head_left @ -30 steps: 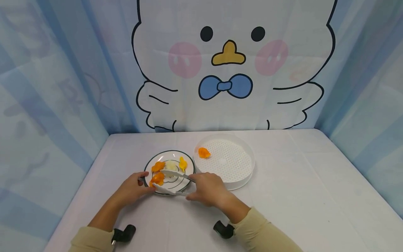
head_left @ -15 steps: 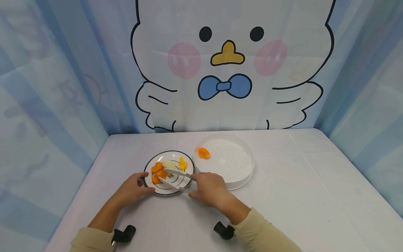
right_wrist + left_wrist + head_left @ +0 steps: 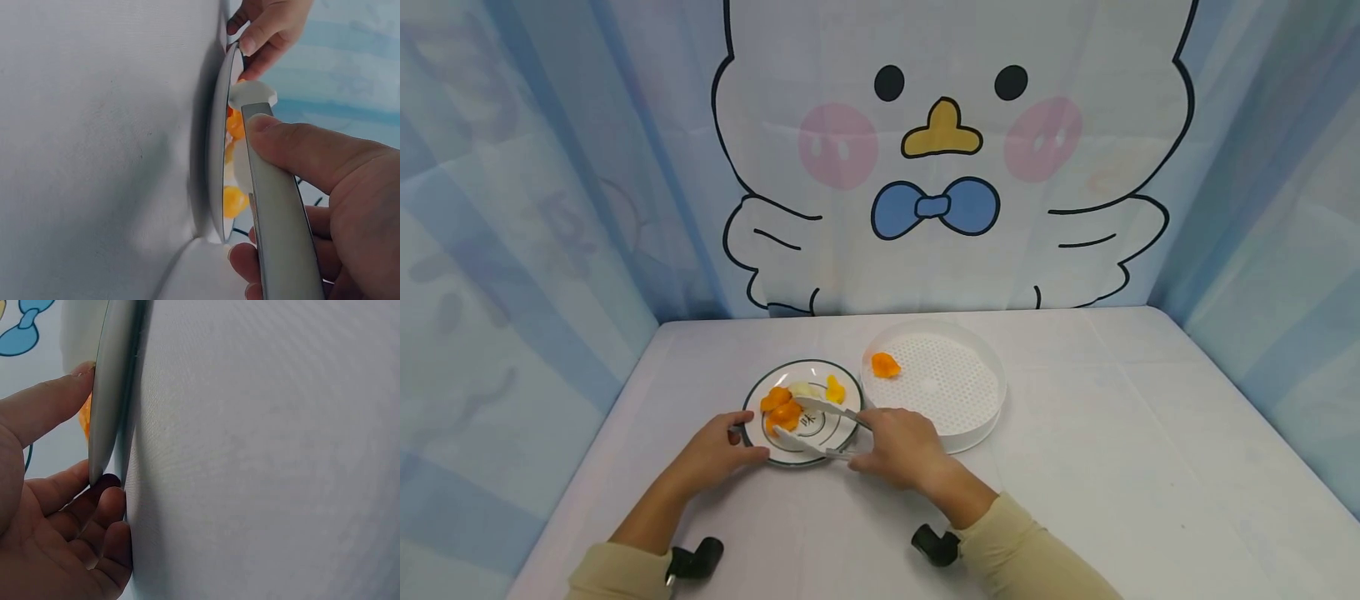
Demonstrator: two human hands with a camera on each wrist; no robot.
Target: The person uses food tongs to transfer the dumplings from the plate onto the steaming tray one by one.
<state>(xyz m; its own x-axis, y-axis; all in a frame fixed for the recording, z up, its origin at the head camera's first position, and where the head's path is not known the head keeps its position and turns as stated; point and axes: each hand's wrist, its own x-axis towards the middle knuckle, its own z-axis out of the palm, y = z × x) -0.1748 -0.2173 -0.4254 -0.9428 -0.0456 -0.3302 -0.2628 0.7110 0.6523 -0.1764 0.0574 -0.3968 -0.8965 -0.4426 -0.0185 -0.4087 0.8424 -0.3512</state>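
On the table's left half is a white plate (image 3: 797, 372) with a dark rim. My left hand (image 3: 721, 450) grips its left edge, thumb on the rim and fingers underneath in the left wrist view. My right hand (image 3: 898, 450) holds metal tongs (image 3: 829, 407) with white tips, thumb along one arm (image 3: 275, 206). The tong tips are apart, at the right and front of the nearer orange piece (image 3: 784, 417); firm contact cannot be made out. Another orange piece (image 3: 775, 398) lies against it. A pale piece (image 3: 805, 389) and a yellow piece (image 3: 835, 388) are farther back.
Right behind the plate stands a round white steamer tray (image 3: 992, 392) with a perforated floor and raised wall. One orange piece (image 3: 885, 365) lies at its left side. A white cloth covers the table (image 3: 1112, 450); printed curtains (image 3: 535, 250) hang around it.
The tong tips have shifted a little right. The nearer orange piece has moved back and right, up against the other one. My left hand keeps its place on the plate.
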